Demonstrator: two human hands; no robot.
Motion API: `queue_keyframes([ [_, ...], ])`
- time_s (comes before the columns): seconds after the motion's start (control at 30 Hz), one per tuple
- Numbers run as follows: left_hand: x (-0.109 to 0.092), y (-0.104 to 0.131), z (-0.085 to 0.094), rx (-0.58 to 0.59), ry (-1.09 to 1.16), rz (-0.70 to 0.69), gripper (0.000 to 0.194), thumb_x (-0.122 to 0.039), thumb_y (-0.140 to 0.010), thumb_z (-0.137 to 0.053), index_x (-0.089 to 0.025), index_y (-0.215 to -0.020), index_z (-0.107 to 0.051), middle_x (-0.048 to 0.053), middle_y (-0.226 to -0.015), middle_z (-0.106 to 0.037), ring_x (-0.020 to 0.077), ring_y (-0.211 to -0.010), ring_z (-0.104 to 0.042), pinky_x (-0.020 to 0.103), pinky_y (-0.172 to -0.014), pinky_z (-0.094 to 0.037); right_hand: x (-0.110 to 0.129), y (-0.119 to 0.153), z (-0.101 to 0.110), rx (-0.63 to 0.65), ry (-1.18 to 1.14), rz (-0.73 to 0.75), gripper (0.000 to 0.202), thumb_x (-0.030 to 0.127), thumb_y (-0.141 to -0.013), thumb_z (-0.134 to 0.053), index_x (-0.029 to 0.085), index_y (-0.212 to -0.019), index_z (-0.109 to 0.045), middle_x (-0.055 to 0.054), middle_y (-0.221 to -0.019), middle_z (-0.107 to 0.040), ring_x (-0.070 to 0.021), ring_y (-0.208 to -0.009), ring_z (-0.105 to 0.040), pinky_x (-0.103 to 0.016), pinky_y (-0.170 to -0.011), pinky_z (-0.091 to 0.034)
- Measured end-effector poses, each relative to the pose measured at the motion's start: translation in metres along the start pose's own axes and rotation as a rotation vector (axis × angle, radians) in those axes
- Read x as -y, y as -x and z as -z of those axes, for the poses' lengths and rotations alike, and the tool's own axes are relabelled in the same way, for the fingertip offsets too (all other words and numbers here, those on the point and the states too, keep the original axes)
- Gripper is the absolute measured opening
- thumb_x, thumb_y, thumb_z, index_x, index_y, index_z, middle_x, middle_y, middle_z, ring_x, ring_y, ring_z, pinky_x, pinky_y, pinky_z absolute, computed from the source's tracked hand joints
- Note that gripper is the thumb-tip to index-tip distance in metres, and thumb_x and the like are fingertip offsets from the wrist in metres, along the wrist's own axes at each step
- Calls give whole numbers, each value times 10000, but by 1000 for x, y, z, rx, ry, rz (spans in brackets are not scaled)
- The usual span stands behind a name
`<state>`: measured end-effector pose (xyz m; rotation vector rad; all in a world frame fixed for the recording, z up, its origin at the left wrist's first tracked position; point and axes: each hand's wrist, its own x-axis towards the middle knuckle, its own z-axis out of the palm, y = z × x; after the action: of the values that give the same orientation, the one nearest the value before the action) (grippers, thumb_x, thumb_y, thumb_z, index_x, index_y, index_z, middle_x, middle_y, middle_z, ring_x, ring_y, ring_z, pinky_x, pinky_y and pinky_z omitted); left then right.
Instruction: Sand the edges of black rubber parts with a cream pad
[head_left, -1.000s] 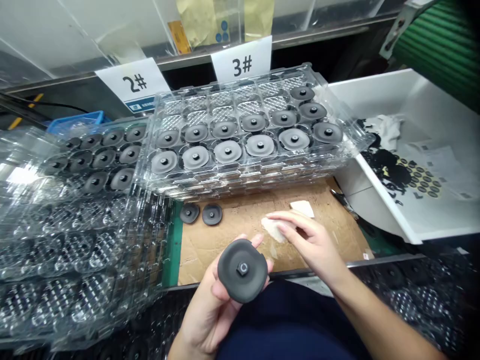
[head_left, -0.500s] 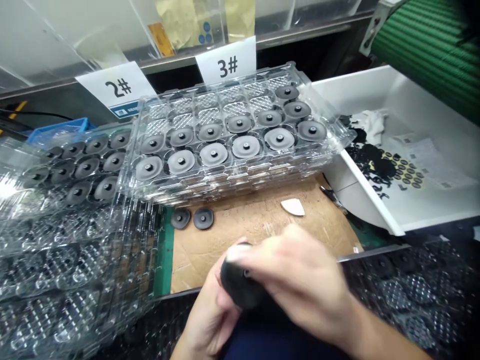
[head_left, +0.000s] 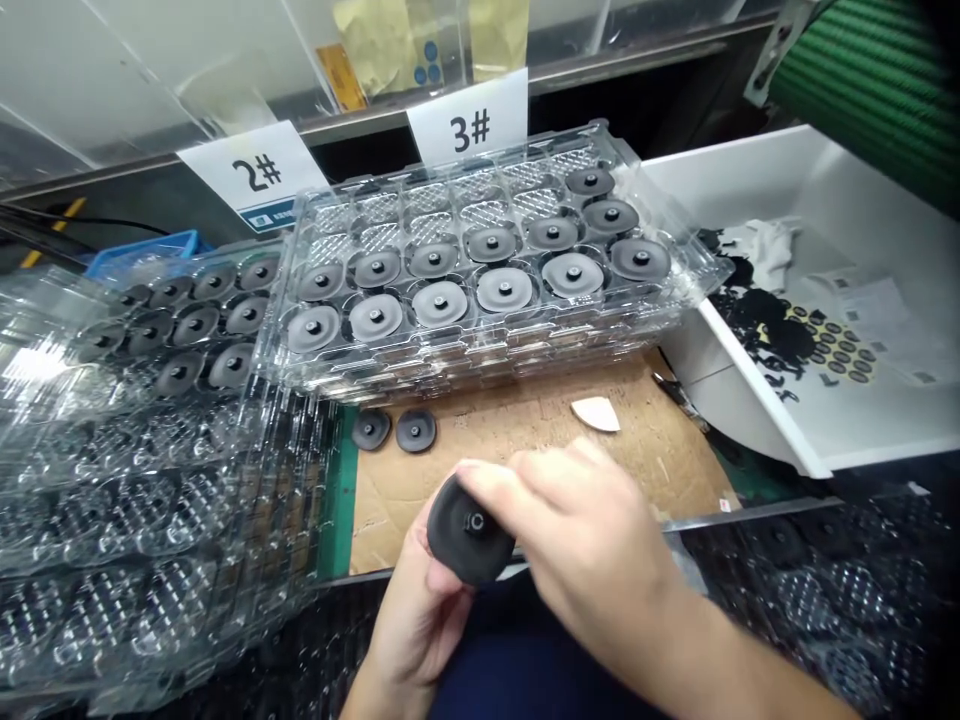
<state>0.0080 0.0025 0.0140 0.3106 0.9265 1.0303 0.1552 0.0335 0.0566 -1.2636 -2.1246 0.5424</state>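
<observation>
Both hands meet over the front edge of the cardboard on a black rounded disc [head_left: 466, 548] with a small central stub, its stub side facing up. My left hand [head_left: 424, 600] grips it from below and the left, the fingers partly hidden underneath. On its upper right rim lies the thumb of my right hand [head_left: 592, 540], whose other fingers are curled and mostly out of sight. Two similar discs [head_left: 416, 430] rest on the cardboard [head_left: 517, 445], beyond my left hand. A white wedge-shaped piece [head_left: 597, 413] lies beyond my right hand.
Behind the cardboard is a stack of clear plastic trays [head_left: 480, 345], the top one partly filled with black discs. More trays [head_left: 187, 500] stand at the left. At the right, a white bin [head_left: 780, 420] holds black scraps and a sticker sheet; a dark tool [head_left: 679, 395] lies beside it.
The disc in my hands has tilted so its face shows more fully. My right hand has shifted slightly, its thumb now at the disc's rim. The view has moved a little.
</observation>
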Motion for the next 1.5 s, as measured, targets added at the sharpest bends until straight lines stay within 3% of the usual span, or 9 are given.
queue_keyframes([
  [0.1,0,0,-2,-13,3,-9,715,-423,-454,-795,-260,-1120,-590,56,-1057,-659,301,-1084,-534,392,-950,-410,-8,-4,-3,-13,-182,123,253,196,-918,-395,218,-1067,-598,-12,-808,-632,-126,-730,-550,-265,-675,-383],
  [0.27,-10,2,-2,-57,18,-34,671,-382,-452,-802,-270,-1084,-606,71,-1178,-617,280,-1002,-599,364,-929,-425,-56,18,-31,-8,-142,-303,247,227,-898,-441,229,-1094,-593,-37,-965,-643,-163,-889,-584,-301,-800,-443],
  [0.47,-13,0,4,-53,21,-22,654,-363,-483,-797,-263,-1098,-599,84,-1173,-618,302,-1065,-562,387,-963,-392,-84,64,-77,68,-211,-373,202,227,-859,-491,225,-961,-665,-23,-830,-691,-168,-765,-645,-298,-688,-517],
  [0.6,-10,-2,2,-29,17,-19,697,-397,-447,-796,-271,-1103,-598,88,-1169,-617,314,-1063,-562,427,-989,-364,-60,43,-48,-64,-213,-412,238,224,-886,-456,235,-1061,-616,-39,-1025,-656,-176,-934,-607,-312,-805,-484],
  [0.7,-6,-4,-2,-33,-26,-39,701,-383,-493,-788,-271,-1150,-571,72,-1112,-647,281,-1046,-572,377,-965,-397,-27,16,-20,-188,-266,-204,288,182,-881,-477,270,-1145,-555,-13,-1073,-633,-153,-946,-584,-289,-830,-451],
  [0.87,4,-5,3,-68,-59,-102,669,-357,-543,-773,-276,-1172,-557,25,-1032,-677,190,-993,-589,194,-801,-470,-2,-3,-19,-58,-122,-134,252,163,-884,-457,205,-1083,-606,-32,-869,-657,-164,-769,-587,-305,-703,-441],
  [1.03,1,1,0,-144,-52,-195,742,-428,-409,-801,-278,-1109,-605,40,-1101,-663,247,-1080,-554,265,-910,-428,-15,-1,-23,-127,-232,-18,271,157,-895,-429,211,-1105,-592,-36,-961,-658,-145,-793,-588,-288,-715,-447],
  [1.37,-13,5,-13,-66,-8,-97,653,-370,-432,-814,-286,-1052,-626,49,-1112,-658,260,-992,-611,343,-934,-421,-87,66,-75,-33,-261,-398,212,219,-857,-469,197,-966,-650,-46,-903,-689,-192,-831,-642,-320,-732,-506],
  [1.5,-7,6,-10,-7,31,-18,690,-364,-492,-797,-274,-1139,-574,78,-1145,-636,276,-998,-605,391,-969,-388,-68,54,-47,-131,-261,-446,213,250,-877,-454,208,-1014,-611,-50,-991,-668,-189,-893,-624,-306,-742,-493],
])
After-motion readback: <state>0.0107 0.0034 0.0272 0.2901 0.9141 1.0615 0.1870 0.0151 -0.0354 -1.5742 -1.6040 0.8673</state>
